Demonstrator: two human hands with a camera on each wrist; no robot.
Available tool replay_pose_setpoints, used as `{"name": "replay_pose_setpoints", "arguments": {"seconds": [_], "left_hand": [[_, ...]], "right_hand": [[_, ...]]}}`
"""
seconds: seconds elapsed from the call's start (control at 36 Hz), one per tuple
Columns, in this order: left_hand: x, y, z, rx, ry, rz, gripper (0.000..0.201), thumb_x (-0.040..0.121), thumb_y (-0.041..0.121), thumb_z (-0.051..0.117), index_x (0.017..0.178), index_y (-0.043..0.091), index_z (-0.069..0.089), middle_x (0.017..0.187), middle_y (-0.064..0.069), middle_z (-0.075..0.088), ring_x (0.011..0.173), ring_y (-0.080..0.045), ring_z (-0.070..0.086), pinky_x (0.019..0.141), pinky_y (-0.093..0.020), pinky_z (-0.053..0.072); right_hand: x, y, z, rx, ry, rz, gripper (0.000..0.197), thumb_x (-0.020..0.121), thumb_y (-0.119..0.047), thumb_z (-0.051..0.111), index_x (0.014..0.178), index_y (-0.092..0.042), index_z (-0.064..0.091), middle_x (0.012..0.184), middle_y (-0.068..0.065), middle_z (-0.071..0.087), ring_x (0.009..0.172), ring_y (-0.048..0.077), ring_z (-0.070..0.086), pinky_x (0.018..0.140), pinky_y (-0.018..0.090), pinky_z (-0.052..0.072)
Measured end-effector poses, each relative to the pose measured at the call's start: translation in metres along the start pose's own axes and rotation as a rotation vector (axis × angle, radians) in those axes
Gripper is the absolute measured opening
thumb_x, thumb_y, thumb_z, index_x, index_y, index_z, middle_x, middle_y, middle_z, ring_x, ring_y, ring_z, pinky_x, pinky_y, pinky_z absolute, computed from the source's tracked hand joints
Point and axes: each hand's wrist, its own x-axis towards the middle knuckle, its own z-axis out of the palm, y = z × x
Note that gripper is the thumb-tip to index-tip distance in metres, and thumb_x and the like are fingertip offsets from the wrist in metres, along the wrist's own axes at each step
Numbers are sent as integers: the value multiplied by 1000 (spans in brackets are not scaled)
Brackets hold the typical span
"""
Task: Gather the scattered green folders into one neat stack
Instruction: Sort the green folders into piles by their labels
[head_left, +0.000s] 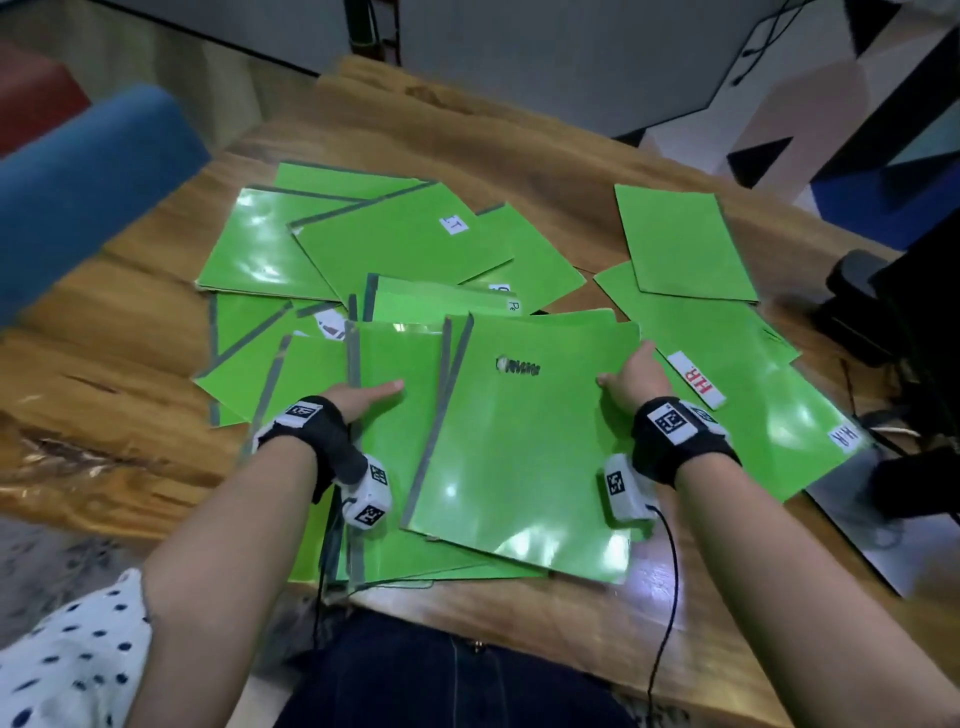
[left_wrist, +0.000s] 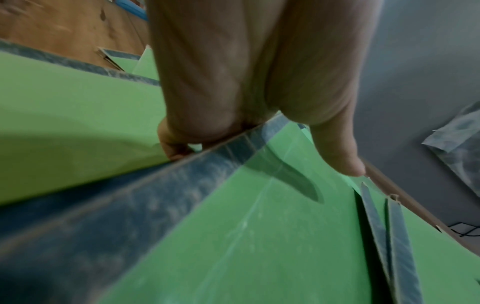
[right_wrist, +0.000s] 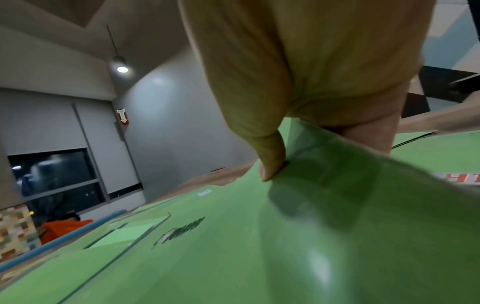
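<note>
Several green folders lie scattered over the wooden table (head_left: 545, 156). A loose stack (head_left: 395, 467) sits at the near edge. Its top folder (head_left: 524, 447), with a dark logo, is held at the right edge by my right hand (head_left: 631, 376), thumb (right_wrist: 271, 162) on top and fingers under the lifted edge. My left hand (head_left: 363, 397) grips the grey spine edge of a lower folder (left_wrist: 259, 236) in the stack, thumb (left_wrist: 342, 156) above, fingers curled beneath. Other folders lie behind (head_left: 405, 239) and to the right, one with an "HR" label (head_left: 698, 379), one plain (head_left: 680, 241).
A blue chair back (head_left: 88, 176) stands at the left of the table. Black equipment and cables (head_left: 883, 322) crowd the right edge, beside a grey sheet (head_left: 862, 525). My lap is against the near table edge.
</note>
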Motion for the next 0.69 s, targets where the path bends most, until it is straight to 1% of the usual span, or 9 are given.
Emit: {"name": "replay_pose_setpoints", "arguments": {"seconds": [0.11,0.17,0.22,0.33,0.39,0.44,0.53,0.61,0.69], "left_hand": [[-1,1,1,-1,12,-1,106,67,73,59,143,5,32,144,-22,38,126,-38,43,101,-49,40],[0,1,1,5,17,-6,107,65,75,57,143,6,33,144,-22,39,125,-37,44,99,-48,40],[0,0,0,2,5,-12,109,62,75,60,142,6,35,144,-22,39,125,-38,44,98,-49,39],[9,-5,-3,-75,-47,-14,125,37,68,78,139,5,42,140,-18,46,123,-37,46,102,-48,39],[20,-9,-4,-114,-67,-25,122,41,63,80,140,3,40,144,-16,42,128,-34,42,107,-44,34],[21,-8,-4,-148,-108,-47,124,38,63,83,140,5,40,146,-16,39,131,-35,41,110,-44,31],[29,-8,-2,-160,-129,-76,120,36,64,85,137,10,47,148,-16,37,133,-35,38,110,-44,30],[25,-2,2,-159,-114,-78,116,32,61,87,132,13,54,148,-13,38,133,-33,38,109,-39,32],[5,9,9,-91,-63,-54,99,57,48,84,137,3,46,145,-17,41,132,-32,39,104,-38,35]], "right_hand": [[-9,-10,5,-7,-52,-78,85,91,-27,61,151,-11,3,98,13,62,81,22,62,60,26,46],[-16,-19,12,19,-53,-115,83,92,-25,60,151,-11,3,94,10,61,75,19,61,56,22,42],[-19,-24,28,66,-89,-118,77,92,-23,59,149,-7,9,116,16,60,97,26,62,69,26,47],[-26,-20,69,39,-258,-114,60,92,-40,55,135,-3,38,132,16,52,119,30,53,94,38,49],[-27,-11,78,-16,-283,-144,77,89,-51,53,146,-7,26,151,16,29,138,33,30,109,48,35],[-30,3,78,-1,-273,-133,88,89,-55,50,151,-9,10,158,13,13,145,32,14,115,49,23],[-35,27,81,99,-329,-132,96,86,-62,48,152,-15,-4,160,10,-1,147,28,5,117,50,15],[-44,34,89,129,-467,-214,114,66,-86,40,151,-28,-10,160,5,-6,146,32,4,115,57,14],[-48,36,101,69,-517,-289,112,68,-84,40,150,-27,-11,159,5,-7,146,32,4,116,56,15]]}}
